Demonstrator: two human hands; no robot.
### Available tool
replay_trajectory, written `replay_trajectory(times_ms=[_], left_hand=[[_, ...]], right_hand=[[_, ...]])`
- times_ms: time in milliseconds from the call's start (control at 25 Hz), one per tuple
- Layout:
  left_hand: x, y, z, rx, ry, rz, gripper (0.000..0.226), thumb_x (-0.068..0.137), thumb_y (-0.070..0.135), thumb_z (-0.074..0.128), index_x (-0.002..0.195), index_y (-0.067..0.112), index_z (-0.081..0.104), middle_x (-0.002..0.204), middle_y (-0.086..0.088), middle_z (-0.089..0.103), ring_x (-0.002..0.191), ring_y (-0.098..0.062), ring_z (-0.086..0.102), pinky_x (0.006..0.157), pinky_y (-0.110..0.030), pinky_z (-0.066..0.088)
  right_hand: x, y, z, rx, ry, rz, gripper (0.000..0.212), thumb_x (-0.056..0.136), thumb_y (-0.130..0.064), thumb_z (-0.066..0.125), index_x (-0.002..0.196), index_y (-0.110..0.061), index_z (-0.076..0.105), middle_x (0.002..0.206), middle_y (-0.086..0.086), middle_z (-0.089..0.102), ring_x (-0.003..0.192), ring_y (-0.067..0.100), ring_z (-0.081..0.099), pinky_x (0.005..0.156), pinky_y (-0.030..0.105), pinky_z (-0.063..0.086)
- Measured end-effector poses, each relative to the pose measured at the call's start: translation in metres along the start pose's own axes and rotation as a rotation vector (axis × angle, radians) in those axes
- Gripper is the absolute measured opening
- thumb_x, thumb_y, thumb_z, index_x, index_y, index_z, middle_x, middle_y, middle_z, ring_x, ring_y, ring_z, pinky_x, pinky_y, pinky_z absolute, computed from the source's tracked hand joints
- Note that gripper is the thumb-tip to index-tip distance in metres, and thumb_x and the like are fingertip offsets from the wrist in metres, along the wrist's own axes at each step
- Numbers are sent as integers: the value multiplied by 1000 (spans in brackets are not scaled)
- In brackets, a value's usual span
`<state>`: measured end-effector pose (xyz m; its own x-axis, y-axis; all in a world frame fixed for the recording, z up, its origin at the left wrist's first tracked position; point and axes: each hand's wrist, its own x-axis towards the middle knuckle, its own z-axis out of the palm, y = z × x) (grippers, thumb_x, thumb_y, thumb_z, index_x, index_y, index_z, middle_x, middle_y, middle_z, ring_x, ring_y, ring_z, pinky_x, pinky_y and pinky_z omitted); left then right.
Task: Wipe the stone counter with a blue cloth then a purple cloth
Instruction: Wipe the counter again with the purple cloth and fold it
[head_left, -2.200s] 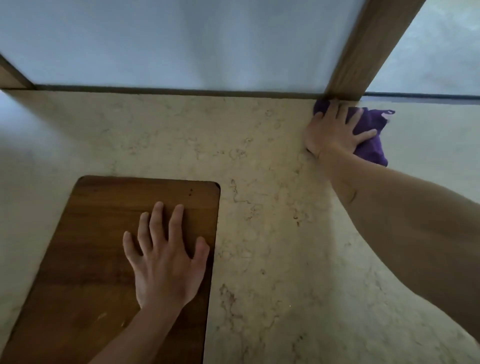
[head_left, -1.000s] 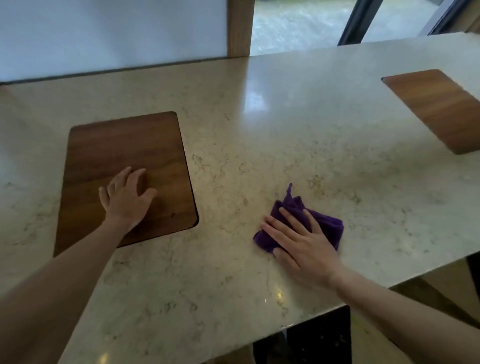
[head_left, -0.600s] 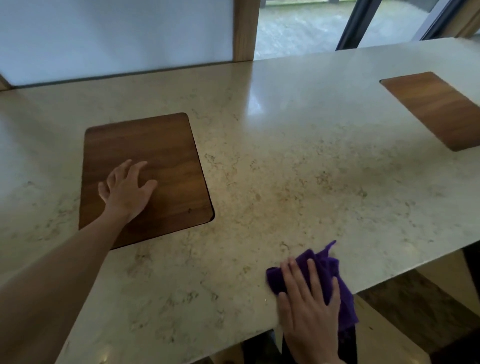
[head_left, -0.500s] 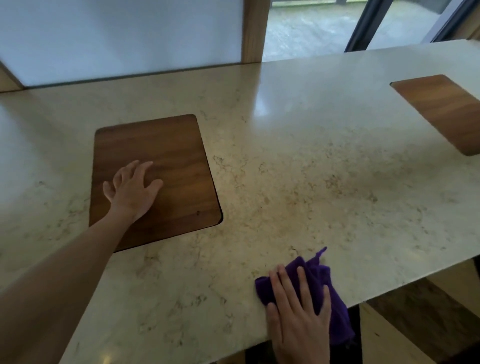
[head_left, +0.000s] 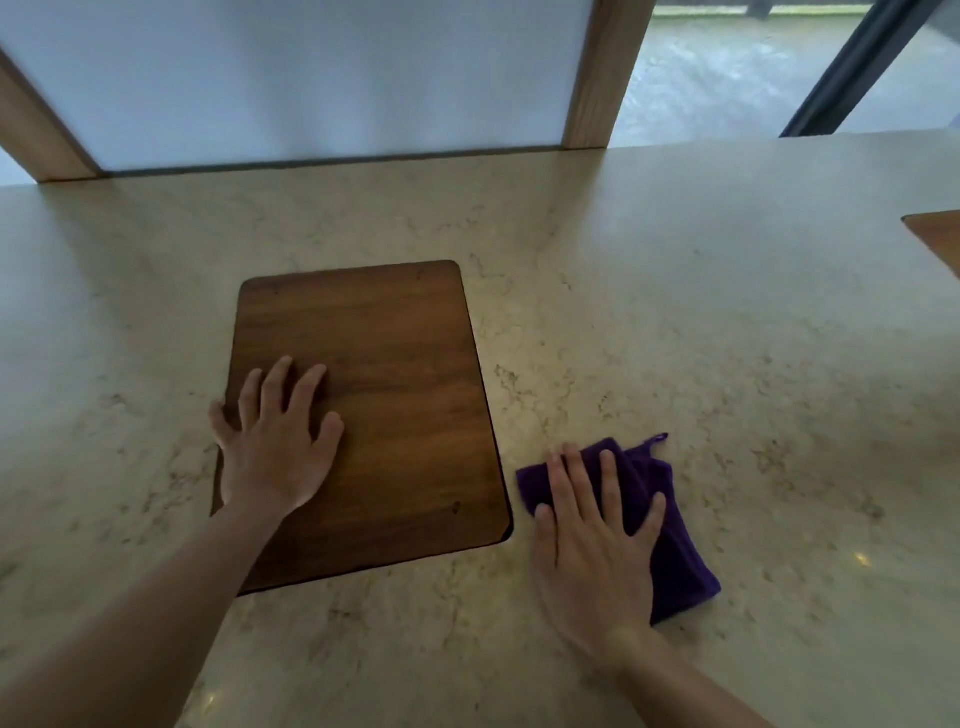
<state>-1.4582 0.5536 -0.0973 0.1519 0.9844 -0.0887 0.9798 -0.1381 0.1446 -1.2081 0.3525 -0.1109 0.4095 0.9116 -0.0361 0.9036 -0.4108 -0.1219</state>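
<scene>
Pressing 1 purple cloth (head_left: 670, 545) flat, right hand (head_left: 592, 551) splayed (left hand (head_left: 275, 452) likewise) beside 2 wooden insets (head_left: 389, 395).

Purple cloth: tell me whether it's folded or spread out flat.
Folded. The purple cloth lies bunched in overlapping layers under the flat right hand on the stone counter.

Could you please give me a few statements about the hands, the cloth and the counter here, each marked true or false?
1. The right hand lies flat on the purple cloth. True.
2. The cloth lies on the wooden panel. False: it lies on the stone counter, right of the panel.
3. The left hand rests on the wooden panel. True.
4. A blue cloth lies beside the left hand. False: no blue cloth is in view.
</scene>
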Motion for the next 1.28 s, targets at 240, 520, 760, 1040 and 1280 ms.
replay_trajectory(times_ms=[240, 520, 760, 1040, 1280], left_hand=[[0, -5, 3, 75, -12, -5, 66, 89, 61, 16, 149, 38, 28, 163, 0, 21, 151, -27, 12, 117, -63, 8], [4, -3, 2, 113, 4, -5, 65, 83, 55, 37, 144, 33, 42, 157, -5, 35, 144, -33, 30, 110, -69, 22], [9, -2, 7, 133, 73, 50, 68, 77, 53, 44, 141, 30, 45, 154, -9, 39, 139, -38, 36, 106, -72, 25], [5, -5, 3, 132, 2, 31, 64, 87, 54, 35, 147, 30, 39, 158, -8, 32, 145, -37, 27, 110, -70, 22], [6, -6, 5, 84, -8, -4, 65, 87, 59, 26, 147, 34, 35, 160, -3, 26, 148, -30, 18, 114, -65, 15]], right_hand=[[120, -27, -11, -22, -47, 6, 65, 100, -49, -6, 159, -30, 14, 168, -5, 13, 155, 25, 3, 116, 71, 5], [373, -64, -23, 94, -53, 77, 56, 105, -40, 13, 160, -28, 7, 169, -8, 2, 155, 24, -6, 114, 71, -5], [510, -105, -20, 156, -47, 40, 59, 103, -39, 16, 160, -24, 13, 169, -3, 9, 154, 29, -1, 114, 72, -3], [478, -106, -24, 11, -106, -549, 53, 103, -43, 17, 155, -36, 21, 166, -8, 17, 154, 19, 9, 120, 60, 9], [340, -61, -22, -24, -154, -641, 51, 104, -50, 11, 155, -47, 12, 167, -17, 10, 154, 13, 0, 123, 52, 1]])
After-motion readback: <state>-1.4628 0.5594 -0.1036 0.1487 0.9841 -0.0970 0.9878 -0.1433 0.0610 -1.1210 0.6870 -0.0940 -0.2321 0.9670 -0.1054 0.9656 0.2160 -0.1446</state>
